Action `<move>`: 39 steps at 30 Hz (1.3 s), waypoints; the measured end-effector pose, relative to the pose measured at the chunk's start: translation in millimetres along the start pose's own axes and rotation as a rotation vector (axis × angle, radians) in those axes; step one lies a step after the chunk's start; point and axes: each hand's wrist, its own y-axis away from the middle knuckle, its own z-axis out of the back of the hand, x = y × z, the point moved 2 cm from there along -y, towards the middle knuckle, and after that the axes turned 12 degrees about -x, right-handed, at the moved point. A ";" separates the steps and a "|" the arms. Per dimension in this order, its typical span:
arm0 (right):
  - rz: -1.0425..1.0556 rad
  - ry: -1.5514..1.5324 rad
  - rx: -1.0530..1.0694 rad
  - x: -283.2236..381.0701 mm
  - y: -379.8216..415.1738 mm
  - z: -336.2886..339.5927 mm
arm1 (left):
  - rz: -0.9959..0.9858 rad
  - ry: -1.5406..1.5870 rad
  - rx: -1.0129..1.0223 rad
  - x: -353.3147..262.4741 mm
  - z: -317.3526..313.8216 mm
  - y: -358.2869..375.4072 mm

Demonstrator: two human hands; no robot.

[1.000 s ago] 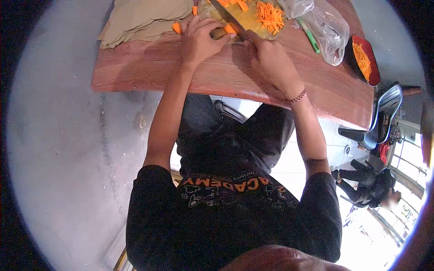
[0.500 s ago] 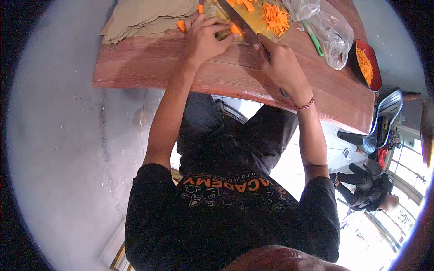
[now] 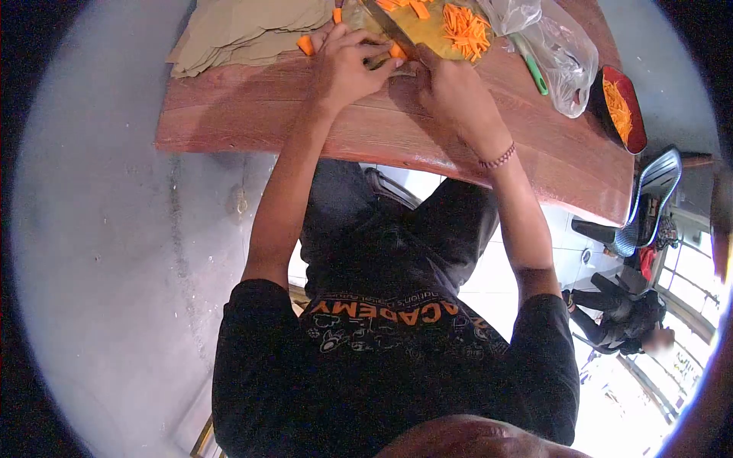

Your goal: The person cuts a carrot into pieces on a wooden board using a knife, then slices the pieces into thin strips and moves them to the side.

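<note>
The left hand (image 3: 343, 65) pins a carrot piece (image 3: 396, 51) on the cutting board (image 3: 427, 27) at the tabletop's (image 3: 382, 126) far edge; the right hand (image 3: 450, 88), its grip closed on the knife (image 3: 385, 23), cuts just beside those fingertips, so a slipping blade could nick them.

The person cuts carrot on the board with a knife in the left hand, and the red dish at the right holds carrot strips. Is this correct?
Not quite. In the head view the knife is in the right hand, not the left. The left hand holds the carrot piece on the board. The red dish at the right does hold carrot strips.
</note>
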 end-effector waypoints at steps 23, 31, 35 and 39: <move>0.027 -0.052 -0.074 -0.9 15.2 10.4 | 0.006 -0.012 -0.025 -1.3 0.7 2.8; -0.076 0.115 -0.021 13.9 20.3 2.0 | 0.001 0.042 -0.013 2.8 -2.6 2.2; -0.066 0.082 0.025 11.0 10.8 -3.6 | -0.013 0.035 -0.014 3.5 -2.8 1.6; 0.002 0.004 -0.032 -2.3 -4.5 -8.7 | -0.007 0.022 -0.032 -2.6 1.9 0.3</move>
